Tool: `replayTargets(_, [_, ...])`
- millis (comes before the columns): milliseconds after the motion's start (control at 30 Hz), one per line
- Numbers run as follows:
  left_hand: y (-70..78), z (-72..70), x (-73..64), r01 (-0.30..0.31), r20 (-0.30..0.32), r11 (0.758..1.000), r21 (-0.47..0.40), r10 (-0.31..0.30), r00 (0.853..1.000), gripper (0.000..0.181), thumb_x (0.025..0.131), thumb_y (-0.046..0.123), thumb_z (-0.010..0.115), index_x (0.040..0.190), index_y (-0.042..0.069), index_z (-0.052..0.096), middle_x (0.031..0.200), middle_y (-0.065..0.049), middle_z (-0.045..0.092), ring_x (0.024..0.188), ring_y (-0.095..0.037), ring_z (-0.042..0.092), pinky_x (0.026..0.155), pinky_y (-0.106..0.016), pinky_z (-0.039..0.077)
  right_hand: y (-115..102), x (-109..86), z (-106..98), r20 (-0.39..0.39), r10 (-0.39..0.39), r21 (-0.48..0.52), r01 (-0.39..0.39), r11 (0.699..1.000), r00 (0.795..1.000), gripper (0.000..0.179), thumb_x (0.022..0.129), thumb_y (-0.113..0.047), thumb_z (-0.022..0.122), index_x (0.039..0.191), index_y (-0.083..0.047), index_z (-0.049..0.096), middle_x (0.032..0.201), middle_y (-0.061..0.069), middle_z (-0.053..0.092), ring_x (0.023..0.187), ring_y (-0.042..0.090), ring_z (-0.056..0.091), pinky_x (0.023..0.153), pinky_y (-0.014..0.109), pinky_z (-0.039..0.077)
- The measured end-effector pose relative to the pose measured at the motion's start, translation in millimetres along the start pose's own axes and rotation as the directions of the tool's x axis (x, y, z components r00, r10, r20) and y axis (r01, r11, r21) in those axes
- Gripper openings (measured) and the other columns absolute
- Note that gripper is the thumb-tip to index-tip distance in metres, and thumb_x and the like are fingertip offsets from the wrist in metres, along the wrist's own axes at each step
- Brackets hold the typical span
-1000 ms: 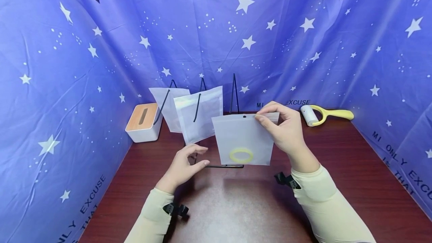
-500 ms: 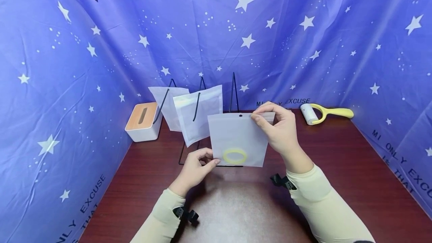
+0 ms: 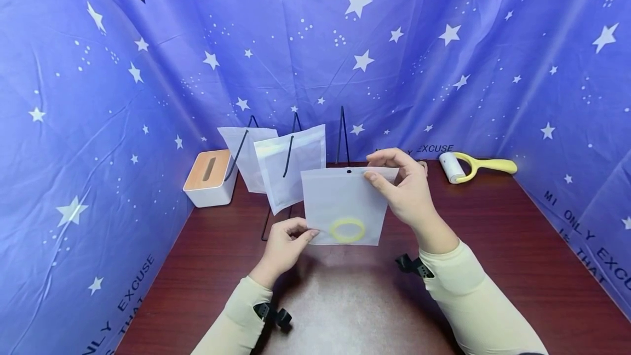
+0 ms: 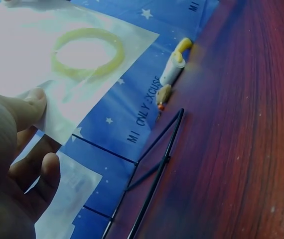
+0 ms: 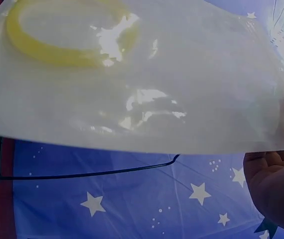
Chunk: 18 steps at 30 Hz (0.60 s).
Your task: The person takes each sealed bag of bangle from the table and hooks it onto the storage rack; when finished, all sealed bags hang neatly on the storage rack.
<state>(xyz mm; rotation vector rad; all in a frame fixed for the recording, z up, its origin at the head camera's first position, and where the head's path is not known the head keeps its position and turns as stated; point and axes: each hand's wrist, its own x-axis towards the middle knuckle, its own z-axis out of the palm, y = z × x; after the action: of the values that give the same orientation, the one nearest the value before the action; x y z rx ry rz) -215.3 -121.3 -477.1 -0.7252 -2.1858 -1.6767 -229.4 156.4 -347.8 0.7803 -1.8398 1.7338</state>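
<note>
A frosted white zip pouch (image 3: 320, 196) with a punched hole near its top edge hangs upright between both hands. A yellow ring (image 3: 347, 230) shows through its lower part. My left hand (image 3: 286, 245) pinches the pouch's lower left corner, thumb in front. At the upper right corner my right hand (image 3: 406, 190) holds the pouch between the thumb in front and fingers behind, with the index finger raised above the top edge. Behind stands a black wire rack (image 3: 343, 130); two more white pouches, a left one (image 3: 248, 152) and a middle one (image 3: 296, 179), hang on its hooks.
A white tissue box (image 3: 209, 196) with a wooden lid stands at the left. A lint roller (image 3: 473, 167) with a yellow handle lies at the back right. Close to it is a small brown object (image 4: 163, 95). Starry blue curtains (image 3: 315, 32) enclose the reddish wooden table (image 3: 517, 267).
My left hand moved right and took hold of the pouch's lower left corner. The right hand shifted slightly left with the pouch, and its index finger lifted from the top edge.
</note>
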Motion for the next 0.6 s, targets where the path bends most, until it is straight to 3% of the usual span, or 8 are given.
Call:
replayTargets(133, [11.5, -2.5, 0.9, -0.03, -0.035, 0.998, -0.058, 0.028, 0.999, 0.004, 0.091, -0.004, 0.078, 0.089, -0.005, 0.074, 0.079, -0.016, 0.075, 0.067, -0.006, 0.062, 0.058, -0.021, 0.051, -1, -0.2, -1, 0.024, 0.034, 0.008, -0.034, 0.999, 0.999, 0.024, 0.089, 0.006, 0.077, 0.111, 0.006, 0.069, 0.098, 0.005, 0.073, 0.082, 0.011, 0.067, 0.064, 0.022, 0.051])
replayTargets(267, [13.4, -5.0, 1.1, -0.027, -0.055, 0.998, -0.062, 0.024, 0.998, 0.004, 0.089, -0.008, 0.077, 0.09, -0.005, 0.074, 0.078, -0.016, 0.075, 0.066, -0.006, 0.062, 0.058, -0.021, 0.05, 0, -0.8, 0, 0.048, 0.044, 0.029, -0.045, 0.999, 0.998, 0.017, 0.089, 0.006, 0.076, 0.105, 0.004, 0.068, 0.096, 0.006, 0.071, 0.076, 0.011, 0.064, 0.06, 0.023, 0.051])
replayTargets(467, [-9.9, -7.9, 0.3, 0.005, -0.062, 0.998, -0.059, -0.009, 0.998, 0.005, 0.09, -0.006, 0.078, 0.092, -0.001, 0.076, 0.081, -0.012, 0.076, 0.065, -0.008, 0.061, 0.058, -0.021, 0.05, 2, -0.5, 5, 0.024, 0.007, 0.078, -0.009, 0.997, 1.0, 0.013, 0.087, 0.011, 0.075, 0.094, 0.001, 0.071, 0.095, 0.013, 0.068, 0.089, 0.019, 0.061, 0.069, 0.024, 0.051])
replayTargets(600, [-20.0, -12.2, 0.3, -0.017, -0.054, 0.998, -0.067, 0.013, 0.998, 0.003, 0.093, 0.005, 0.08, 0.093, 0.002, 0.078, 0.082, -0.007, 0.077, 0.065, -0.009, 0.062, 0.058, -0.023, 0.05, 4, -0.7, 8, 0.019, 0.017, 0.119, -0.019, 0.993, 1.0, 0.014, 0.087, 0.011, 0.076, 0.093, 0.0, 0.072, 0.094, 0.013, 0.068, 0.085, 0.019, 0.062, 0.067, 0.025, 0.052])
